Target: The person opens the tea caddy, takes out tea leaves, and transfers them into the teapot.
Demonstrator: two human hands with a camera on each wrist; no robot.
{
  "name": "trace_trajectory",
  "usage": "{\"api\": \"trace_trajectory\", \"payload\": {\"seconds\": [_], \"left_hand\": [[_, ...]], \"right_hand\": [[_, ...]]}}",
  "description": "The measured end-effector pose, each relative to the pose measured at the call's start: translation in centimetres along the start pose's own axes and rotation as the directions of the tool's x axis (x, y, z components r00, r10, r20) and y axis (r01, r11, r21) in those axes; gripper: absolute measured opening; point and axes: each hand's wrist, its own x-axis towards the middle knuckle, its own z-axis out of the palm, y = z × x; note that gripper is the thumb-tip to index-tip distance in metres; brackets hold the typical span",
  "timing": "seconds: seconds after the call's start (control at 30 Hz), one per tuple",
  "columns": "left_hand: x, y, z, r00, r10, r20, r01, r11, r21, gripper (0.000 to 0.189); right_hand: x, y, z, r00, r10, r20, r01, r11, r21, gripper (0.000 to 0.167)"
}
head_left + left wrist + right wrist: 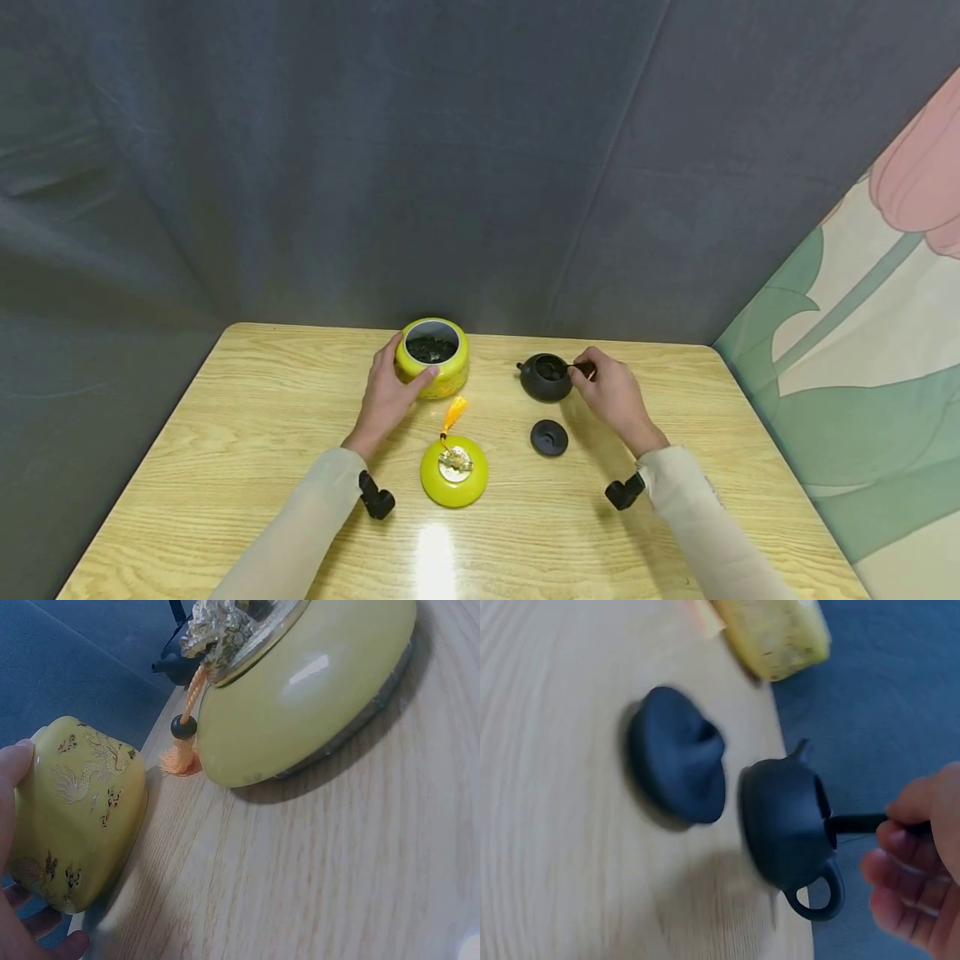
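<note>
My left hand [388, 398] grips the side of a yellow tea jar [452, 383], thumb at the front and fingers round its left side. The jar stands uncovered with dark tea leaves [431, 349] inside, and a dragon pattern shows on its wall in the left wrist view. At the right, my right hand [611, 392] pinches the thin handle of a black tea scoop [859, 823]. The scoop's far end goes into the mouth of a small black teapot [545, 387] and is hidden there. The teapot's loop handle [835, 900] is free of the fingers.
Nearer on the wooden table [247, 467] lies the yellow jar lid [453, 493], with a metallic knob and an orange tassel [455, 409]. The black teapot lid [549, 438] lies in front of the teapot. A dark curtain [465, 167] hangs behind the table's far edge.
</note>
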Motion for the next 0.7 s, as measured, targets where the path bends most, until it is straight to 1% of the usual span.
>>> {"api": "trace_trajectory", "payload": {"seconds": [0.07,0.13,0.2,0.27,0.4,0.57,0.63,0.7], "left_hand": [[0.0,-0.1,0.1,1.000,0.001,0.000,-0.001,1.000,0.005,0.096],[0.0,-0.1,0.1,1.000,0.003,-0.002,-0.003,1.000,0.008,0.096],[0.0,-0.1,0.2,1.000,0.003,-0.004,-0.003,1.000,0.011,0.096],[0.0,-0.1,0.1,1.000,0.003,-0.006,-0.003,1.000,0.012,0.097],[0.0,-0.1,0.1,1.000,0.002,-0.005,-0.002,1.000,0.012,0.096],[0.0,-0.2,0.2,1.000,0.000,-0.006,0.000,1.000,0.011,0.096],[0.1,-0.2,0.2,1.000,-0.002,-0.007,0.002,1.000,0.011,0.097],[0.1,-0.2,0.2,1.000,-0.002,-0.006,0.002,1.000,0.012,0.097]], "right_hand": [[-0.3,-0.2,0.2,0.994,-0.105,-0.014,0.103,0.991,-0.082,0.010],[-0.6,-0.3,0.3,0.980,-0.196,-0.016,0.192,0.970,-0.147,0.009],[-0.8,-0.5,0.4,0.964,-0.265,-0.017,0.257,0.948,-0.190,0.008],[-1.0,-0.6,0.3,0.951,-0.308,-0.019,0.296,0.930,-0.216,0.007],[-1.1,-0.8,0.2,0.940,-0.338,-0.045,0.317,0.916,-0.246,0.007],[-1.2,-1.0,-0.1,0.934,-0.347,-0.086,0.316,0.915,-0.252,0.006],[-1.2,-0.9,-0.2,0.935,-0.341,-0.093,0.310,0.918,-0.249,0.007],[-1.2,-0.9,-0.3,0.944,-0.315,-0.099,0.285,0.929,-0.237,0.008]]}}
